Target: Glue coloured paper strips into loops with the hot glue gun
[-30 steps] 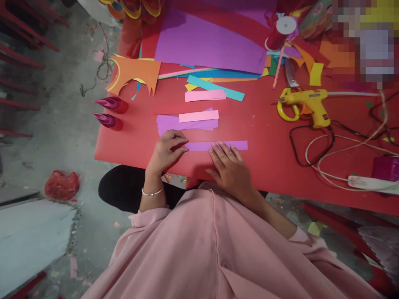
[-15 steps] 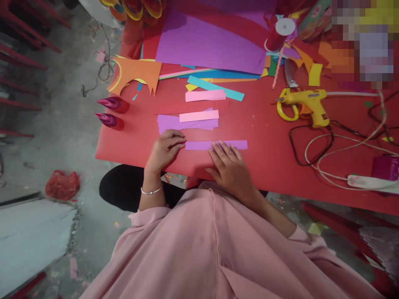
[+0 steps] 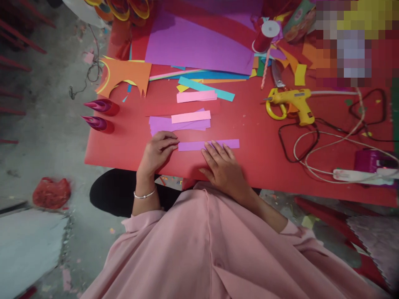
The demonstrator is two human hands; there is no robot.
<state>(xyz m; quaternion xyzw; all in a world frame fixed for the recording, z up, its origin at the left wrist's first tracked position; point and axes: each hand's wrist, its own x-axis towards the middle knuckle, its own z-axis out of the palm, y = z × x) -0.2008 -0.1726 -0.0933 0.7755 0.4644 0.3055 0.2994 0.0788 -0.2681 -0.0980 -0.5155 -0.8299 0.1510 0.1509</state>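
A purple paper strip (image 3: 190, 146) lies flat on the red tabletop (image 3: 131, 160), close to its near edge. My left hand (image 3: 158, 150) pinches at the strip's left end, thumb and fingertips brought together. Across the right half of the strip, my right hand (image 3: 220, 164) rests flat with fingers spread, covering part of its lower edge. Just beyond the hands is a loose stack of purple strips (image 3: 162, 123), with a pink strip (image 3: 190, 117) on top. Another small set of pink strips (image 3: 196, 96) lies farther back.
A yellow glue gun (image 3: 294, 101) lies at right beside yellow-handled scissors (image 3: 269, 109), among looping cords and a power strip (image 3: 358, 175). Two rolled purple-and-red paper cones (image 3: 101, 123) stand left. A large purple sheet (image 3: 199, 41), a ribbon spool (image 3: 269, 31) and orange scraps (image 3: 127, 74) are behind.
The whole view has shifted, so everything sits a little farther left in the picture. Both hands keep their places at the purple strip.
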